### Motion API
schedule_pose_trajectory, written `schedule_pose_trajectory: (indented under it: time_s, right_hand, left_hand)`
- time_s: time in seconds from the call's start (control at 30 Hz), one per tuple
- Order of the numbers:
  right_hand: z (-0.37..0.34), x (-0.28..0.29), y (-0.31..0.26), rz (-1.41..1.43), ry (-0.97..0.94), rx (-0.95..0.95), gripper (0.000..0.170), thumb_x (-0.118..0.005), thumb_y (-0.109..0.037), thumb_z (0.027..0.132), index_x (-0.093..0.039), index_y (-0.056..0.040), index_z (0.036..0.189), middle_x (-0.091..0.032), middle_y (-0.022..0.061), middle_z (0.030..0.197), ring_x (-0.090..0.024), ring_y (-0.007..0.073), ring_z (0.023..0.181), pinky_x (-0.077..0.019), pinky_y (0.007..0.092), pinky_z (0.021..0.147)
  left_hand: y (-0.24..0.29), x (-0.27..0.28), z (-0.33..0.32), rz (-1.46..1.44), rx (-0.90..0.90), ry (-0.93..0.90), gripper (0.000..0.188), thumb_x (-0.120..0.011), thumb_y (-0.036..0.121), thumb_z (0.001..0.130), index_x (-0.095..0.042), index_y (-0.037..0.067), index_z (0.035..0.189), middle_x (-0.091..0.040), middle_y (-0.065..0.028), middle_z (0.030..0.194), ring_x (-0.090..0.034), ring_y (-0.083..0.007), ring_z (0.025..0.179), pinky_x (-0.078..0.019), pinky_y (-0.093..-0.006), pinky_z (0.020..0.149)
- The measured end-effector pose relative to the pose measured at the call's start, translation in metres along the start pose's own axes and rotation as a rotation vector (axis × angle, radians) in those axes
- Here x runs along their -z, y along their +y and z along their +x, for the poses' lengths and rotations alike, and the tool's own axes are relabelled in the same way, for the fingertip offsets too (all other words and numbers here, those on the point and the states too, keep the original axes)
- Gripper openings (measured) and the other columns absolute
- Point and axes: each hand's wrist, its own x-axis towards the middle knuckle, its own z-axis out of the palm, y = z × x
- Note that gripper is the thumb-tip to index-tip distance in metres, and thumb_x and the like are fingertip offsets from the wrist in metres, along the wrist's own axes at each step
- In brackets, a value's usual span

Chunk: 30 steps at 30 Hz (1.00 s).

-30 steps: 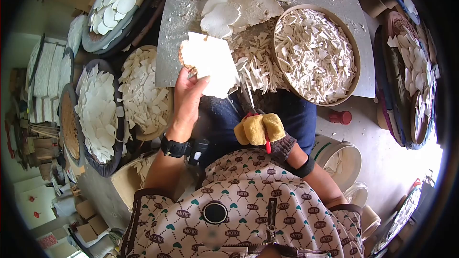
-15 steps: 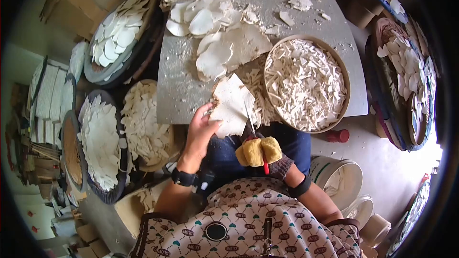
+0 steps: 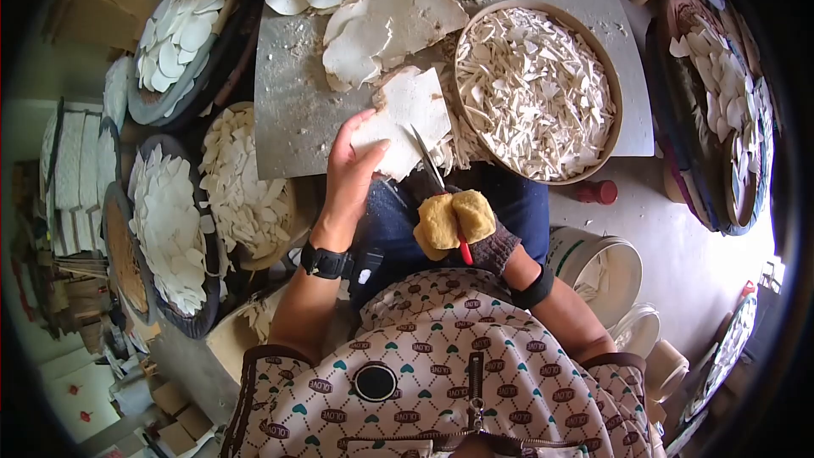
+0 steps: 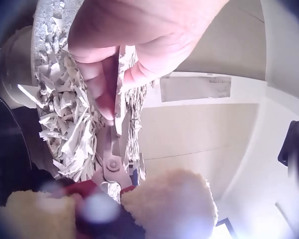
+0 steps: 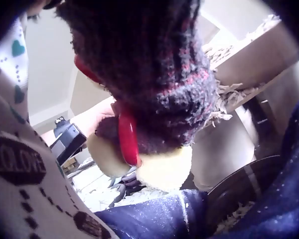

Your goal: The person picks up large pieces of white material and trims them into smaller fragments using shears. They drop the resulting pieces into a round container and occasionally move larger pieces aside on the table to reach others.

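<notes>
My left hand (image 3: 348, 171) pinches a thin, flat white piece (image 3: 420, 100) with a ragged brownish edge, thumb on top and fingers beneath. My right hand (image 3: 493, 248), in a dark knitted glove (image 5: 154, 74), grips scissors (image 4: 112, 164) with red handles (image 5: 128, 133). Yellow spongy pads (image 3: 456, 219) cover the fingers of that glove. One scissor blade (image 3: 426, 153) lies over the white piece near its lower right edge; the left wrist view shows the blades meeting the piece edge-on, below my left fingers.
A round tray (image 3: 617, 110) heaped with white strips stands on the metal table (image 3: 284, 131), beside larger flat pieces (image 3: 398, 25). Baskets of white pieces (image 3: 170, 229) stand at left. A white bucket (image 3: 623, 267) and a red object (image 3: 596, 192) are at right.
The white piece has come down and tilted from its raised position, then the head view shifted. Its outline has turned, and the scissor blade now crosses over it.
</notes>
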Motion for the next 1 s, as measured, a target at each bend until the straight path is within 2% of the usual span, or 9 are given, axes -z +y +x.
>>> schedule_pose_trajectory:
  time_s: [0.17,0.23,0.3,0.47,0.67,0.77,0.83,0.9,1.0]
  right_hand:
    - [0.003,-0.009,-0.007,-0.059,0.002,-0.016,0.021,-0.061,-0.01,0.082,-0.058,-0.0007,0.1,-0.06,0.0065,0.098,-0.058,0.0148,0.091,-0.0466,0.028,0.083]
    - [0.008,0.02,0.004,-0.405,-0.06,0.026,0.022,-0.061,-0.01,0.082,-0.055,-0.0024,0.101,-0.059,0.0064,0.099,-0.058,0.0153,0.09,-0.0475,0.0284,0.082]
    - [0.01,0.013,0.001,-0.498,-0.063,0.033,0.022,-0.061,-0.01,0.082,-0.053,-0.0035,0.102,-0.059,0.0058,0.098,-0.058,0.0148,0.09,-0.0479,0.0282,0.081]
    - [0.006,-0.022,-0.009,-0.404,-0.001,0.084,0.023,-0.061,-0.012,0.082,-0.054,-0.0034,0.102,-0.059,0.0044,0.098,-0.058,0.0132,0.089,-0.0478,0.0274,0.08]
    - [0.006,-0.008,-0.005,-0.157,-0.004,0.032,0.025,-0.063,-0.012,0.08,-0.055,-0.0038,0.102,-0.06,0.0048,0.098,-0.058,0.0128,0.087,-0.0478,0.0272,0.08]
    - [0.009,-0.003,-0.008,-0.338,-0.034,0.09,0.024,-0.067,-0.012,0.076,-0.058,-0.005,0.097,-0.061,0.0039,0.094,-0.059,0.0113,0.085,-0.048,0.0276,0.078]
    - [0.008,-0.026,-0.024,-0.997,-0.044,0.267,0.024,-0.069,-0.015,0.072,-0.06,-0.007,0.093,-0.062,0.0045,0.089,-0.059,0.0137,0.081,-0.0481,0.028,0.073]
    - [0.006,-0.037,-0.033,-1.212,-0.016,0.308,0.026,-0.07,-0.019,0.068,-0.06,-0.0088,0.09,-0.061,0.0057,0.085,-0.059,0.0171,0.078,-0.0476,0.0286,0.069]
    - [0.008,-0.046,-0.042,-1.046,0.009,0.204,0.028,-0.071,-0.023,0.064,-0.059,-0.0109,0.087,-0.06,0.0078,0.081,-0.058,0.0227,0.074,-0.0462,0.0294,0.064]
  left_hand:
    - [0.004,0.002,0.009,0.003,0.066,-0.041,0.045,-0.056,0.001,0.079,-0.043,0.006,0.121,-0.06,-0.0044,0.092,-0.059,-0.0066,0.073,-0.0482,-0.0178,0.055]
    - [0.011,0.004,0.012,0.032,0.093,-0.075,0.046,-0.054,-0.002,0.079,-0.041,0.003,0.123,-0.057,-0.0072,0.101,-0.058,-0.0107,0.081,-0.0492,-0.0225,0.067]
    - [0.014,0.004,0.014,0.051,0.102,-0.1,0.047,-0.053,-0.003,0.08,-0.04,0.002,0.124,-0.056,-0.0085,0.104,-0.058,-0.0127,0.086,-0.0497,-0.025,0.073]
    - [0.013,0.006,0.018,0.049,0.119,-0.108,0.049,-0.054,-0.002,0.08,-0.039,0.002,0.126,-0.056,-0.0088,0.105,-0.058,-0.0134,0.089,-0.0498,-0.0256,0.074]
    - [0.014,0.006,0.02,0.063,0.159,-0.116,0.049,-0.054,-0.002,0.079,-0.038,0.003,0.126,-0.055,-0.0096,0.107,-0.058,-0.0146,0.091,-0.0499,-0.0275,0.075]
    - [0.008,0.0,0.02,-0.003,0.04,-0.028,0.048,-0.058,0.001,0.078,-0.041,0.005,0.123,-0.059,-0.0058,0.097,-0.06,-0.0084,0.077,-0.0483,-0.0185,0.056]
    - [0.002,0.003,0.021,0.002,0.037,-0.024,0.047,-0.059,0.001,0.078,-0.042,0.006,0.122,-0.059,-0.0057,0.098,-0.059,-0.0088,0.078,-0.0484,-0.0187,0.056]
    - [0.0,0.004,0.022,0.03,0.046,-0.034,0.046,-0.059,0.001,0.077,-0.043,0.005,0.121,-0.059,-0.0056,0.098,-0.059,-0.0088,0.078,-0.0484,-0.0189,0.057]
    - [0.007,0.004,0.024,0.095,0.048,-0.053,0.045,-0.059,0.001,0.077,-0.045,0.004,0.119,-0.058,-0.0055,0.098,-0.058,-0.008,0.078,-0.0482,-0.0191,0.058]
